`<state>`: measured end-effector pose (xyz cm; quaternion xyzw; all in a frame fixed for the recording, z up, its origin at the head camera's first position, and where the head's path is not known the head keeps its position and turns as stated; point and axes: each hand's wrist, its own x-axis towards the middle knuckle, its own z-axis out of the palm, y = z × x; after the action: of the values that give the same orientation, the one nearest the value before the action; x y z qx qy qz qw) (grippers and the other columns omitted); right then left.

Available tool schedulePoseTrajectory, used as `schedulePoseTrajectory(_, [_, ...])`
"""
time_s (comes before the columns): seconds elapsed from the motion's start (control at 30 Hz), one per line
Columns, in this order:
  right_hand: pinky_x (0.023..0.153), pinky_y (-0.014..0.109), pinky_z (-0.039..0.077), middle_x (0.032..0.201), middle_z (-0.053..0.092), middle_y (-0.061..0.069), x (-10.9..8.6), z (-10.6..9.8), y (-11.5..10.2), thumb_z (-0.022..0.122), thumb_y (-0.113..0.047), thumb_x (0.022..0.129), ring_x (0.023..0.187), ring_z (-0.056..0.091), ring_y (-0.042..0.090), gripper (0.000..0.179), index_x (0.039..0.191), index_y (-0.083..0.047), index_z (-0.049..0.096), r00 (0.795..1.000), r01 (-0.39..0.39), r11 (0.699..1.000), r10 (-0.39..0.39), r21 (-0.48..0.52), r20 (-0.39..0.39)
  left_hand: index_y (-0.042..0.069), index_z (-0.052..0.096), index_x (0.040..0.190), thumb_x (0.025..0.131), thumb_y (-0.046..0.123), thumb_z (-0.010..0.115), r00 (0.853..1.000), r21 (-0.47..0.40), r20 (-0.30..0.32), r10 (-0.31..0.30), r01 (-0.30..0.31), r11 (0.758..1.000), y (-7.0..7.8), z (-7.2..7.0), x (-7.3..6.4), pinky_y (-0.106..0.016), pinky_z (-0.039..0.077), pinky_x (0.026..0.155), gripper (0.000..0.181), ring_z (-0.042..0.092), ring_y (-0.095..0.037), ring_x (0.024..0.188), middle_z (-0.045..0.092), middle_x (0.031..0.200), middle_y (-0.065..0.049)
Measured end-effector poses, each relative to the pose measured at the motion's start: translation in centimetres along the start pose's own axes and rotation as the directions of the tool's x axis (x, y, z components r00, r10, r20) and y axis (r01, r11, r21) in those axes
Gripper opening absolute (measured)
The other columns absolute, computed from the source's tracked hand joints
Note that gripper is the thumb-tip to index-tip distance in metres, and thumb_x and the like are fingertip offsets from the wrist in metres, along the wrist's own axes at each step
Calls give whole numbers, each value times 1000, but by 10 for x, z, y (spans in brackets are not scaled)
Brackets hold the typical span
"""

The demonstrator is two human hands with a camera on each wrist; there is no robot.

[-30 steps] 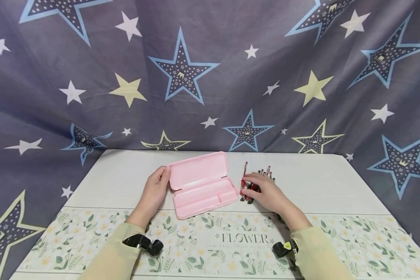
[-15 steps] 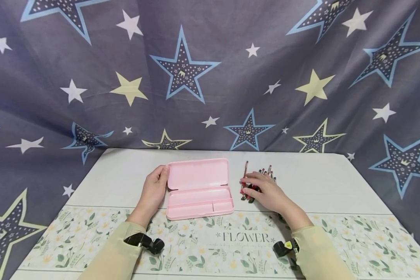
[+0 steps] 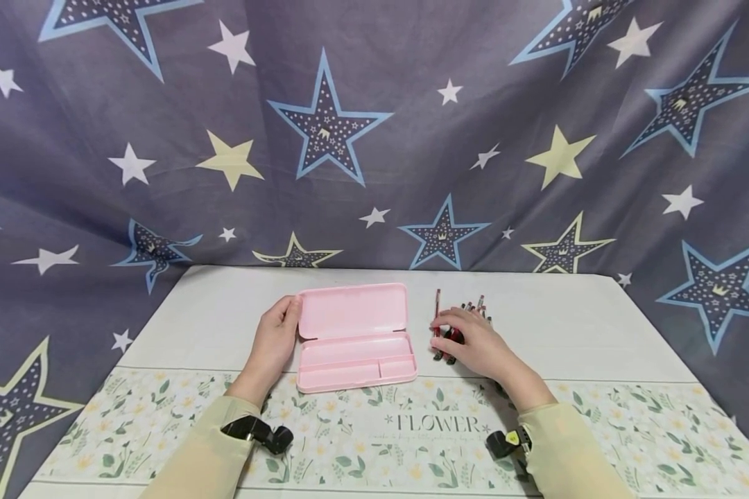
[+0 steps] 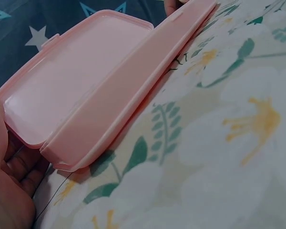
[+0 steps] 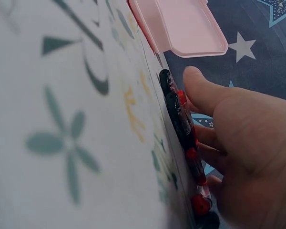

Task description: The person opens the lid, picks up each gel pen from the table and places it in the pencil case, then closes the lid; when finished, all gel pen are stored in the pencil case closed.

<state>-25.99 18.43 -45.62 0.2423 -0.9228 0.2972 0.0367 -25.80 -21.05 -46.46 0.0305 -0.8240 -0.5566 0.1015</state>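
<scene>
An open pink pencil case (image 3: 357, 350) lies on the table, its hinged lid (image 3: 354, 310) tilted back. My left hand (image 3: 274, 336) grips the lid's left edge, thumb in front and fingers behind. In the left wrist view, the left hand (image 4: 9, 167) is at the lid's corner. To the right of the case, several pens (image 3: 477, 305) with black and red parts lie in a loose bunch. My right hand (image 3: 477, 344) is over them, its thumb and fingertips pinching the leftmost pen (image 3: 437, 305). In the right wrist view, black-ended pens (image 5: 178, 117) lie beside the thumb; the fingertips are partly hidden.
A white table (image 3: 555, 326) carries a floral strip (image 3: 612, 430) along its front part, printed with the word FLOWER. Behind the table hangs a dark curtain (image 3: 374, 90) with stars. Each wrist wears a black camera.
The pencil case has turned straighter, its right side coming toward me, with my left hand still on the lid. The leftmost pen has turned slightly under my right fingers.
</scene>
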Motion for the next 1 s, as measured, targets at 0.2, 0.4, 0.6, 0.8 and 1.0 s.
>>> schedulePoseTrajectory(0.2, [122, 71, 33, 156, 58, 21, 2, -3, -3, 70, -28, 112, 150, 47, 49, 34, 141, -9, 74, 999, -44, 999, 44, 15, -20, 10, 71, 130, 118, 56, 42, 1000, 1, -3, -4, 4, 1000, 1, 0, 0, -45, 46, 102, 55, 58, -27, 113, 72, 123, -14])
schedulePoseTrajectory(0.4, [120, 68, 38, 152, 60, 24, 12, -19, 0, 68, -17, 112, 144, 53, 49, 33, 142, -3, 72, 998, 17, 1000, -18, -14, -64, 12, 71, 130, 118, 57, 41, 1000, 3, -4, -3, 3, 1000, 0, 1, -1, -44, 46, 100, 56, 58, -26, 111, 72, 120, -12])
schedulePoseTrajectory(0.6, [119, 66, 40, 149, 62, 25, 15, -42, 16, 66, -2, 110, 142, 55, 49, 33, 143, 0, 70, 996, 13, 1000, -15, -27, -86, 12, 71, 131, 117, 58, 41, 1000, 2, -3, 8, -8, 1000, -1, 0, 0, -46, 46, 104, 56, 59, -26, 115, 72, 124, -11])
schedulePoseTrajectory(0.8, [120, 66, 40, 152, 60, 23, 0, -49, 39, 65, -4, 112, 145, 52, 48, 35, 146, 0, 67, 994, -81, 996, 83, 33, -65, 12, 71, 131, 117, 58, 41, 1000, 9, -4, 7, -7, 1000, -2, 0, 0, -46, 46, 102, 57, 58, -27, 112, 71, 121, -12])
schedulePoseTrajectory(1.0, [124, 67, 33, 156, 59, 21, -18, -54, 57, 64, -6, 112, 149, 48, 47, 37, 149, -3, 66, 987, -139, 981, 148, 135, -62, 10, 71, 128, 117, 58, 41, 1000, 4, -3, 6, -6, 1000, -3, 1, 1, -45, 44, 100, 57, 55, -27, 110, 70, 118, -14])
